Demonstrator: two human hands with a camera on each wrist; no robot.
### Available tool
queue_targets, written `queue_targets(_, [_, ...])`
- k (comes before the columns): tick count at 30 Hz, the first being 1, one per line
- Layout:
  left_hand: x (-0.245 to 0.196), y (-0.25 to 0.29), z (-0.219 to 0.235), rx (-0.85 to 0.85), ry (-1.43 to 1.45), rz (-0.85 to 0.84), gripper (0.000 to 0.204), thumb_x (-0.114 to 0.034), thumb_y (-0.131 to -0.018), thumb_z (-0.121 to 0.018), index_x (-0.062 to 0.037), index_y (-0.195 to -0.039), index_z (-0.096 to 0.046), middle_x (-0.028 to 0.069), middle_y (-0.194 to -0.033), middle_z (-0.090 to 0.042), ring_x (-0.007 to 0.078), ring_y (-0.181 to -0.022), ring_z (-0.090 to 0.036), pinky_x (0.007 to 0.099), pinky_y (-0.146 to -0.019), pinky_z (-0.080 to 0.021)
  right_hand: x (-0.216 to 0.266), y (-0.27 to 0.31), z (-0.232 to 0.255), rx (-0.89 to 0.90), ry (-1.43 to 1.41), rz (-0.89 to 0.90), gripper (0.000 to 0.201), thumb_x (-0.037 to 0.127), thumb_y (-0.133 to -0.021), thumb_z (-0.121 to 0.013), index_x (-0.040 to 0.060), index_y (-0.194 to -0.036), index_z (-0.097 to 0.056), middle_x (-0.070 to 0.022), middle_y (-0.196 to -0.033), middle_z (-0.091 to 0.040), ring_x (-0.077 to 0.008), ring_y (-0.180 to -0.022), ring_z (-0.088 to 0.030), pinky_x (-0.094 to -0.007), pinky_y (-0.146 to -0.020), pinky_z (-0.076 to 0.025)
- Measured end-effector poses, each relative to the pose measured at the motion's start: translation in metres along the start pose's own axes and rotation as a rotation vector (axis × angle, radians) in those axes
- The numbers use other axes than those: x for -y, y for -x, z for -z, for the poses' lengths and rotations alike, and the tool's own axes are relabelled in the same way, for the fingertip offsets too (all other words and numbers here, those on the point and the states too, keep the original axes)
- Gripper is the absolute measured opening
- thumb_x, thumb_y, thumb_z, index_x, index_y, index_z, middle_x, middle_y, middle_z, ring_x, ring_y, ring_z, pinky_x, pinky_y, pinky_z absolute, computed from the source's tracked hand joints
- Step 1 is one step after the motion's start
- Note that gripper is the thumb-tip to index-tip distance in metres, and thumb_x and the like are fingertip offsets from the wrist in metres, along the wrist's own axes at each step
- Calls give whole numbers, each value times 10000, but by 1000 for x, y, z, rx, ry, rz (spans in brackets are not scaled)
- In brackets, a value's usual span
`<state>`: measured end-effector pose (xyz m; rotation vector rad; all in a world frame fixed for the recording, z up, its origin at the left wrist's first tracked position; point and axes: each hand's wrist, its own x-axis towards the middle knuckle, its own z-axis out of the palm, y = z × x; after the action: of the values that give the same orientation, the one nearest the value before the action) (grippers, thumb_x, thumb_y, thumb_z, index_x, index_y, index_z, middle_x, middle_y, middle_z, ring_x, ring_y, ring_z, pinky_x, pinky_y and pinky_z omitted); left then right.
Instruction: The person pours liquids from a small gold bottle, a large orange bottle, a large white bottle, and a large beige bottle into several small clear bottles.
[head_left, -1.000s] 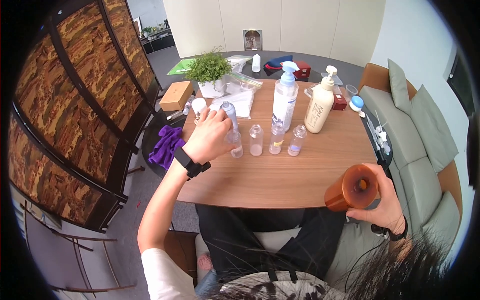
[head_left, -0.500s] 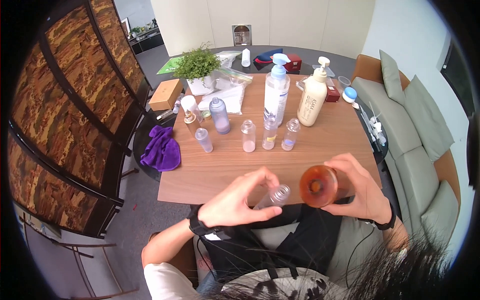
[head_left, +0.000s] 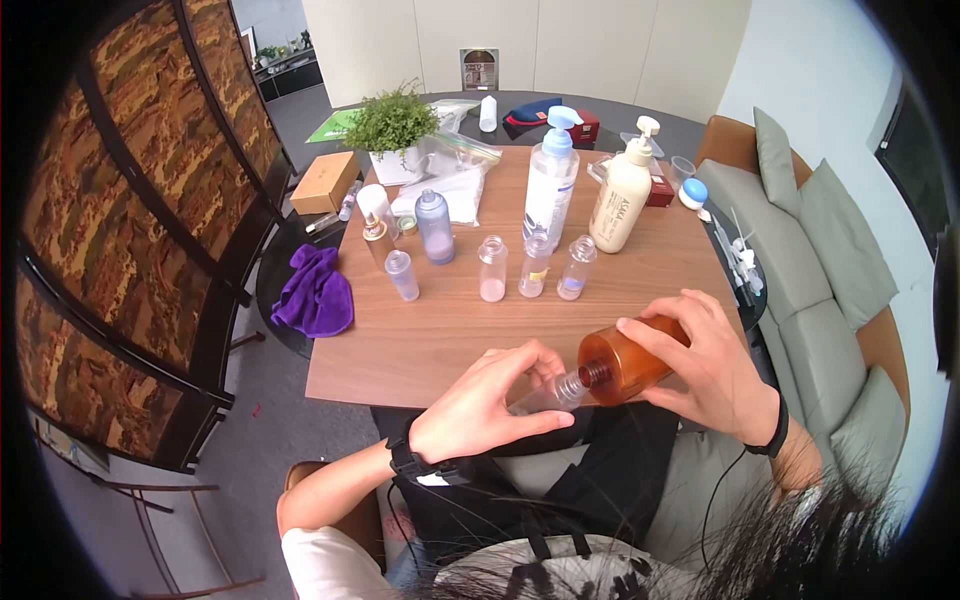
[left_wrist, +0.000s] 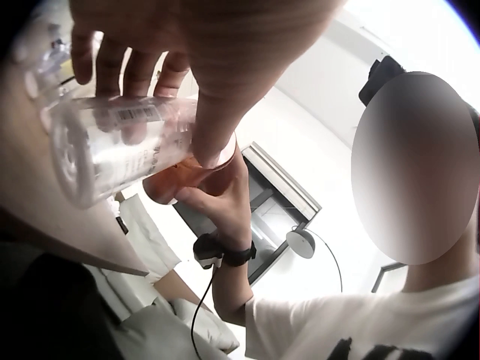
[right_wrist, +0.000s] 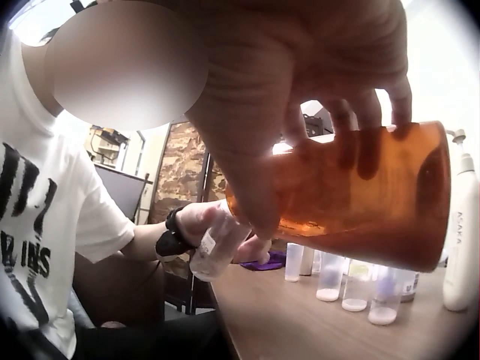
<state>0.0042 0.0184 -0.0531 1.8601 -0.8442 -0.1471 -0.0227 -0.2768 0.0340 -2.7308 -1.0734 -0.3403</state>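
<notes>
My left hand (head_left: 487, 405) grips a small clear bottle (head_left: 553, 396), tilted, at the table's front edge; its open neck meets the mouth of an amber bottle (head_left: 630, 362). My right hand (head_left: 718, 375) holds that amber bottle nearly on its side, neck toward the clear one. In the right wrist view, liquid shows inside the amber bottle (right_wrist: 360, 199). The left wrist view shows fingers and thumb around the clear bottle (left_wrist: 124, 142), which has a small printed label. Whether liquid passes between the necks I cannot tell.
Several small bottles (head_left: 492, 270) stand mid-table, with a bluish bottle (head_left: 435, 228) behind. Farther back are two pump bottles (head_left: 622, 200), a potted plant (head_left: 390, 120) and plastic bags. A purple cloth (head_left: 314, 293) lies left, beside a cardboard box (head_left: 325, 183).
My left hand has brought a clear bottle from among the small bottles to the table's front edge. The amber bottle has moved left and tipped until its neck meets the clear one.
</notes>
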Motion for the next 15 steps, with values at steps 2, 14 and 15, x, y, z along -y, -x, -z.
queue_targets(2, [1, 0, -1, -7, 2, 9, 496, -295, -880, -913, -32, -1181, -619, 103, -1027, -733, 266, -1017, -711, 418, -948, -543, 1, -3, 1, 13, 57, 11, 818, 112, -727, -901, 167, -1489, -609, -123, -1311, -583, -323, -1242, -593, -573, -1196, -393])
queue_targets(14, [7, -1, -1, -8, 34, 56, 502, -311, -887, -913, -32, -1157, -596, 108, -999, -734, 257, -942, -716, 394, -862, -570, 4, -11, -3, -34, 307, 72, 661, 75, -868, -729, 260, -1492, -619, -114, -1306, -594, -297, -1319, -594, -642, -1254, -330])
queue_targets(15, [7, -1, -1, -8, 33, 55, 501, -312, -888, -913, -33, -1158, -596, 107, -1000, -733, 257, -941, -715, 393, -860, -570, 4, -11, -3, -38, 326, 77, 646, 76, -882, -710, 267, -1492, -619, -112, -1305, -593, -296, -1324, -593, -649, -1255, -327])
